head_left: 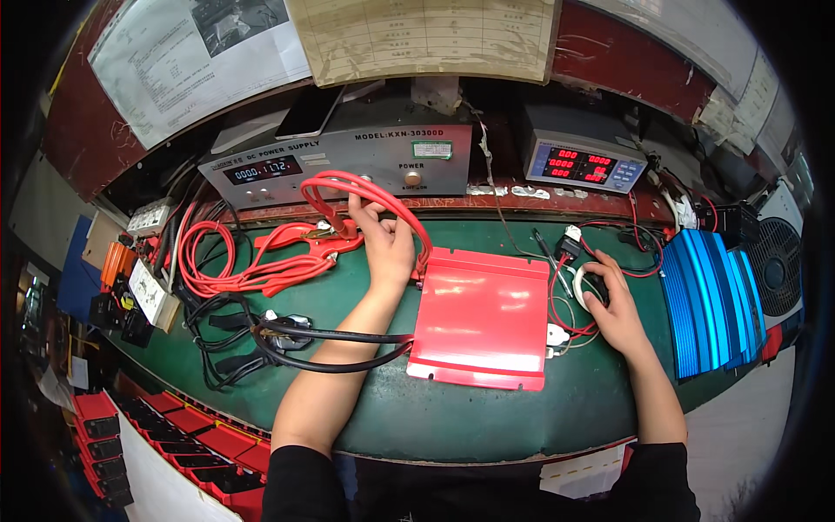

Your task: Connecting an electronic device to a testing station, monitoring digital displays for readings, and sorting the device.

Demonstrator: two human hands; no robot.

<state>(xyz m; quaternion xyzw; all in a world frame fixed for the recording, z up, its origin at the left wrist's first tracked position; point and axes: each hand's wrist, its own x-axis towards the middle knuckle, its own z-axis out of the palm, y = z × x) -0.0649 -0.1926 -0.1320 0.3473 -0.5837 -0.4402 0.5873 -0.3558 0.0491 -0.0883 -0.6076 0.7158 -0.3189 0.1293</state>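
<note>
A red metal box (478, 317) lies flat on the green bench mat between my forearms. Thick red cables (409, 217) rise from its left side and loop toward a red clamp (335, 244). My left hand (385, 244) reaches past the box with bent fingers closed at the red cables; its thumb is mostly hidden. Two black cables (348, 335) leave the box's lower left and cross over my left forearm. To the right of the box, my right hand (616, 304) grips a white ring (584, 283) that looks like a tape roll, thumb and fingers around its edge.
Behind stand a grey power supply (339, 161) and a meter with red digits (583, 165). Blue finned housings (709, 300) and a fan (777, 265) fill the right. Coiled red leads (217, 261), black clamps (252, 348) and a white power strip (154, 291) lie left. Red trays (209, 444) sit below.
</note>
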